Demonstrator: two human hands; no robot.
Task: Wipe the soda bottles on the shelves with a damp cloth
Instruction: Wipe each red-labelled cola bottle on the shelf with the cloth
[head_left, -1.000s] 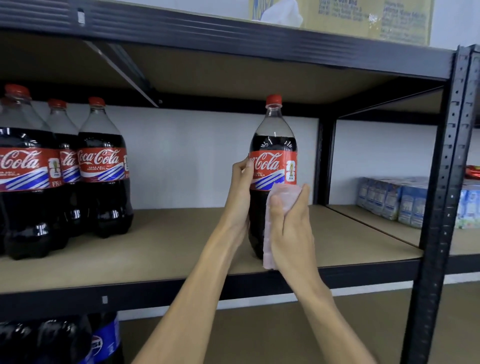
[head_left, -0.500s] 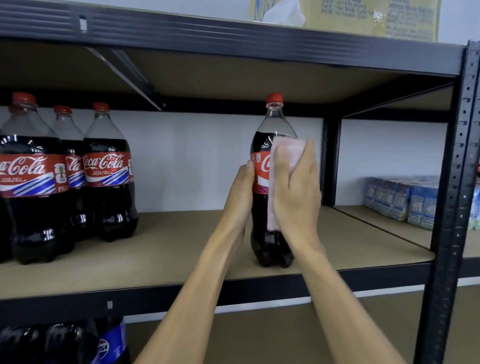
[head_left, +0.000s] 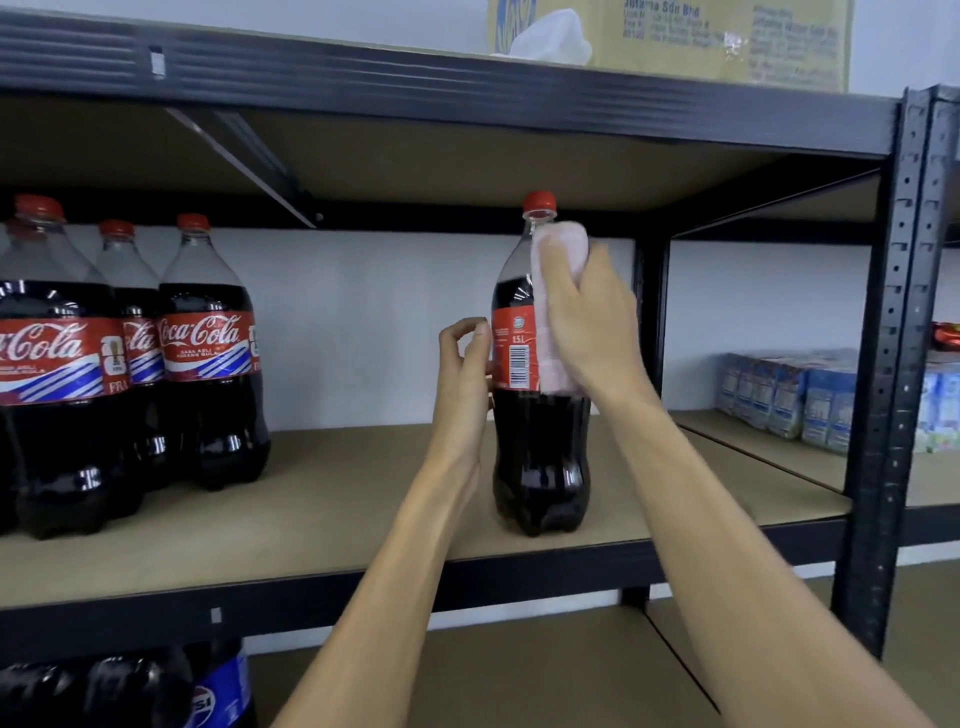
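Below and left of the soda bottle (head_left: 540, 457), on the lower level, a Pepsi bottle (head_left: 221, 693) stands beside dark ones. My left grip (head_left: 464, 366) is at the soda bottle's left side, fingers curled, tips against the edge of its red label. Whether it truly holds or only touches, I cannot tell. My right grip (head_left: 589, 322) is closed on a pink cloth (head_left: 558, 241), pressing it over the soda bottle's right shoulder and label. The soda bottle stands upright on the shelf (head_left: 337, 525) near the front edge. Its long axis is vertical, its red cap (head_left: 539, 201) points up and its barcode faces me. Well left of it stands a cluster of cola bottles (head_left: 208, 358). Farther back on its right lie blue drink packs (head_left: 779, 392). Above it, on the top board, sits a cardboard box (head_left: 727, 41).
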